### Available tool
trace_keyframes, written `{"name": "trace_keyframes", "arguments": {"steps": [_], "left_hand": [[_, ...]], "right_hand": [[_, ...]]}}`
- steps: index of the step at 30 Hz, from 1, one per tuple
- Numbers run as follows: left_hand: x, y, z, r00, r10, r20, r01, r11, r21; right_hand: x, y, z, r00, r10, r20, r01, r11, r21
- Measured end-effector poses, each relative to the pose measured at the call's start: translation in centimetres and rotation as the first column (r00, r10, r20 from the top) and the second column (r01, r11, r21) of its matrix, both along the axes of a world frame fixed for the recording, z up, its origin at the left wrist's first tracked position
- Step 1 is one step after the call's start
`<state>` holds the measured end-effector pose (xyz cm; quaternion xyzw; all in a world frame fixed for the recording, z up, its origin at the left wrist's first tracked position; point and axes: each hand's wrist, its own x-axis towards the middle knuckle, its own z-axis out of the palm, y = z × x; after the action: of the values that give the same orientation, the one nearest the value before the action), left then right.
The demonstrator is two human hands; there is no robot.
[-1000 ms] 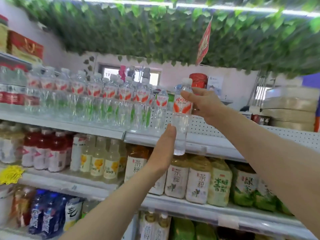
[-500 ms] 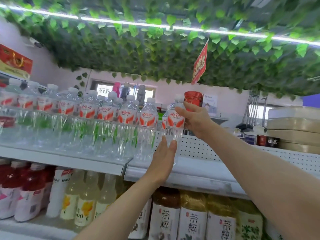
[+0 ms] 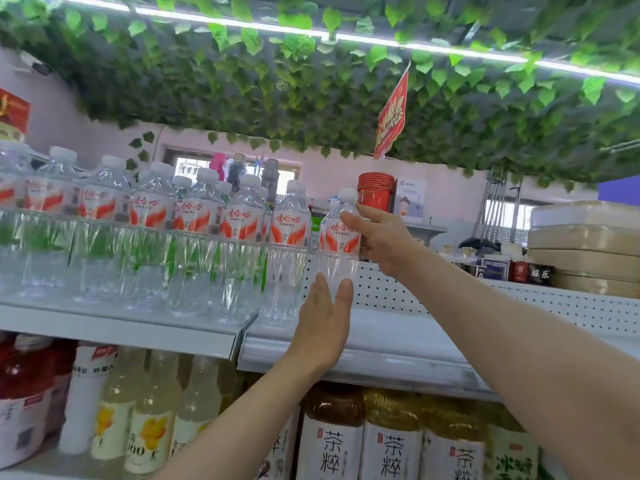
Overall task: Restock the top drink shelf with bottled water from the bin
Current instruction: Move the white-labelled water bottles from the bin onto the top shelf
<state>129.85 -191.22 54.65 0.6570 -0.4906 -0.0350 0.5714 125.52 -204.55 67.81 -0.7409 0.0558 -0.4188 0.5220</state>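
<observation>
- The right hand grips the bottle at its label, thumb near the cap, fingers curled round the far side.
- The left hand reaches up from below, its fingers straight and touching the bottle's clear lower part.
- The bottle is upright over the top shelf, just right of the water row. Its base is hidden behind the left hand, so whether it rests on the shelf cannot be told.
- Tea bottles stand on the shelf below.
</observation>
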Motion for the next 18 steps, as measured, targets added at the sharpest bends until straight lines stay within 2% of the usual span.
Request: {"name": "trace_keyframes", "arguments": {"steps": [18], "left_hand": [[-0.19, -0.34, -0.51, 0.999, 0.037, -0.019, -0.038, 0.999, -0.017]], "right_hand": [[0.28, 0.41, -0.56, 0.998, -0.06, -0.017, 0.061, 0.998, 0.004]]}}
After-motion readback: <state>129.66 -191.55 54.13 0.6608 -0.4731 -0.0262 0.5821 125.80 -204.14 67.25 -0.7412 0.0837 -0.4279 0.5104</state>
